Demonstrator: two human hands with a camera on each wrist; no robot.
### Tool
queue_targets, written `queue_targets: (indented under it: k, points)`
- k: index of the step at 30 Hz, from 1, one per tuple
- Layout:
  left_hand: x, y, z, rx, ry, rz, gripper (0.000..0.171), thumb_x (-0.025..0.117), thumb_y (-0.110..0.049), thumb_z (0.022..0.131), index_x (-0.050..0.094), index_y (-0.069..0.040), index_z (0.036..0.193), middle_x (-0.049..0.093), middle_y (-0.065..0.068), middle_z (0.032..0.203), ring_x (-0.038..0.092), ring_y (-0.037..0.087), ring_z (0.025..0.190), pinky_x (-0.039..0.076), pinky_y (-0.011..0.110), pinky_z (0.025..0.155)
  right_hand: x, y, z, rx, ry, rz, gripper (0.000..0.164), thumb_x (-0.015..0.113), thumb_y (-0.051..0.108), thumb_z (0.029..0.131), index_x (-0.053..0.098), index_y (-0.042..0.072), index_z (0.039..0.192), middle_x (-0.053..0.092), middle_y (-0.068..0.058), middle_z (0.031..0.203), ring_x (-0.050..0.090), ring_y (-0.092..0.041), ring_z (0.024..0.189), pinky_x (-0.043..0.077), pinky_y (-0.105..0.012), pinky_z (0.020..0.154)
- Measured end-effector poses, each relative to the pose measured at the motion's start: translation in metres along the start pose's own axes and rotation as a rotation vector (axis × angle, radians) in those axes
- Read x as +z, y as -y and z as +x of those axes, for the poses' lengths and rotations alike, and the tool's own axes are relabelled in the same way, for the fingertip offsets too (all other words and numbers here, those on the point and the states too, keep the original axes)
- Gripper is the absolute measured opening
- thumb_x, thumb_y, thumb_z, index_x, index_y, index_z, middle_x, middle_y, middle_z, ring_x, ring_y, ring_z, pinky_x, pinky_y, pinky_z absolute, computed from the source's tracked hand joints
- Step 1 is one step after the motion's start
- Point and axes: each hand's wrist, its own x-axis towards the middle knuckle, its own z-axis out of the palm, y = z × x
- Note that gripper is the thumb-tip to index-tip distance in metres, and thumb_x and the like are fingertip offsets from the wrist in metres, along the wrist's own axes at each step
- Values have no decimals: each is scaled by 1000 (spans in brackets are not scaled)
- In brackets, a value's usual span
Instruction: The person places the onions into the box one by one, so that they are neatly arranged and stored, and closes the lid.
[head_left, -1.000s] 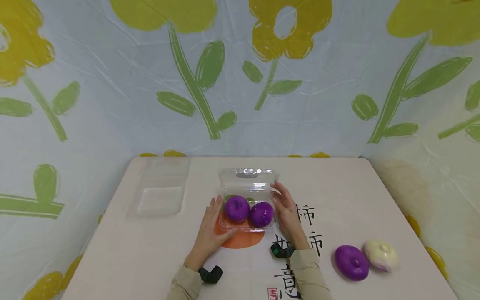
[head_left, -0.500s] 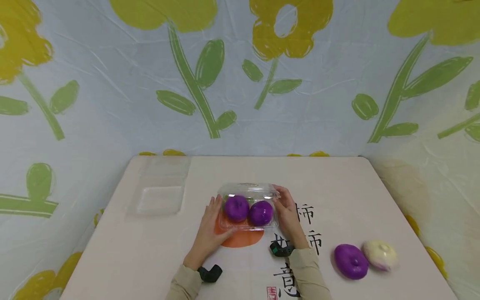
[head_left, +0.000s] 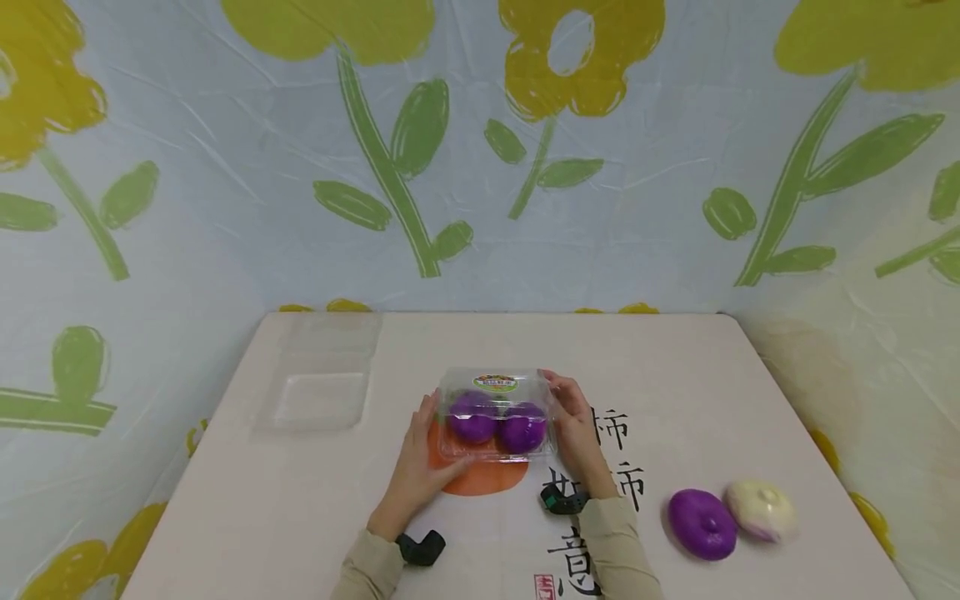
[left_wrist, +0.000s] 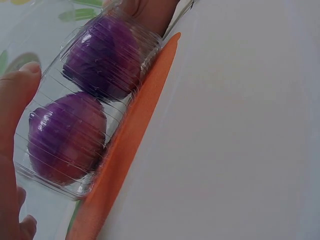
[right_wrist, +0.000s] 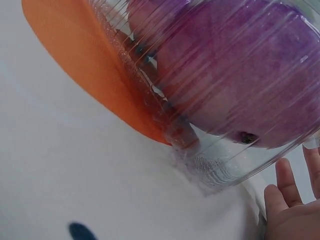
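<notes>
In the centre of the frame, your two hands are apart, one on each side of a clear ribbed plastic box with a hinged lid (head_left: 491,457), which sits on the pale surface (head_left: 285,500). Your left hand (head_left: 416,462) lies along the box's left side with its fingers fairly straight and its thumb stretched toward the front edge. Your right hand (head_left: 576,425) has bent fingers and thumb at the far right corner, pinching the lid (head_left: 465,379). That lid, with an oval green-and-white label (head_left: 496,383), is tipped over two round, glossy purple onion-like vegetables (head_left: 473,421) set side by side in the box; you cannot tell whether it meets the rim. Under and in front of the box you have an orange printed shape (head_left: 491,479), with black brushed lettering (head_left: 576,554) to its right. A second clear plastic box (head_left: 318,400) lies open at the upper left of the surface. At the lower right, well apart from your hands, a squat purple onion-like vegetable (head_left: 702,524) rests beside a cream-coloured one with a purple tinge (head_left: 761,510).
</notes>
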Motion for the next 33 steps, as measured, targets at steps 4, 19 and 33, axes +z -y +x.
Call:
queue_targets:
  k: [4, 19, 33]
  points:
    - [0, 1, -1, 32, -15, -42, 110, 86, -36, 77, 16, -17, 159, 22, 7, 164, 17, 29, 150, 5, 31, 123, 0, 0, -1, -12, 6, -9, 13, 47, -3, 100, 40, -10, 109, 40, -14, 151, 33, -28, 142, 37, -27, 112]
    - [-1, 2, -2, 47, 7, -32, 85, 84, -43, 78, 32, -12, 139, 20, 2, 165, 14, 31, 151, 7, 42, 123, 2, 0, -3, 7, -26, -20, 15, 33, -18, 96, 39, -15, 82, 40, -18, 151, 31, -31, 142, 22, -40, 119]
    - [-4, -2, -2, 94, -29, -128, 44, 46, -22, 96, 35, -6, 136, 21, 17, 162, 17, 38, 149, 18, 68, 113, -1, 15, 0, -141, -30, -411, 30, 41, -12, 95, 56, -2, 71, 56, -16, 140, 45, -35, 134, 35, -38, 113]
